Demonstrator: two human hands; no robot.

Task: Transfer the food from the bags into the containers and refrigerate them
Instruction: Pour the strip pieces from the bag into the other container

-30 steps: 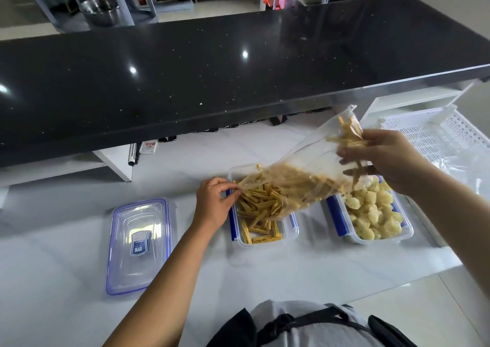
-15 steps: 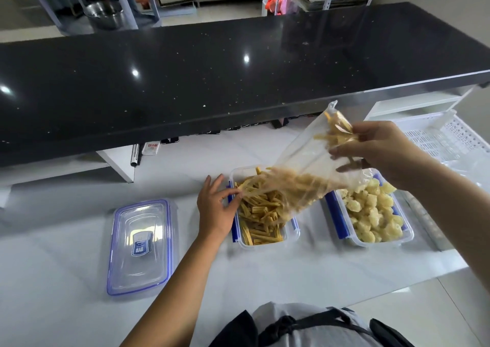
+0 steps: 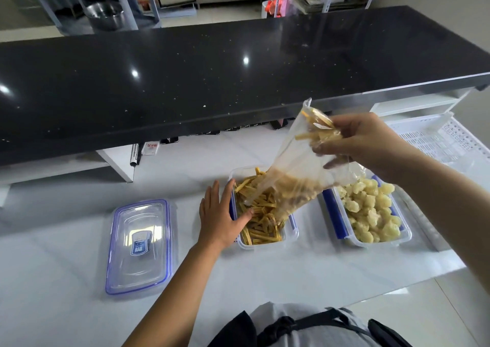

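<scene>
From the head camera, the plastic bag hangs tilted over the white tabletop. Its long axis runs diagonally, with the closed end high at the upper right and the mouth pointing down-left into the middle container. The right hand grips the raised end, its fingers curled round the plastic and a few strips caught there. Yellow strips fill the container and crowd the bag's lower part. The container's long axis runs away from the person. The left hand lies against the container's left wall with fingers straight and spread, and the thumb reaches over the rim onto the strips. Just right of it stands a second container of pale chunks, partly covered by the bag and the right wrist. A clear blue-edged lid lies flat to the left, apart from the left hand. A black shelf overhangs the far side, and a white perforated tray sits at the right edge.
</scene>
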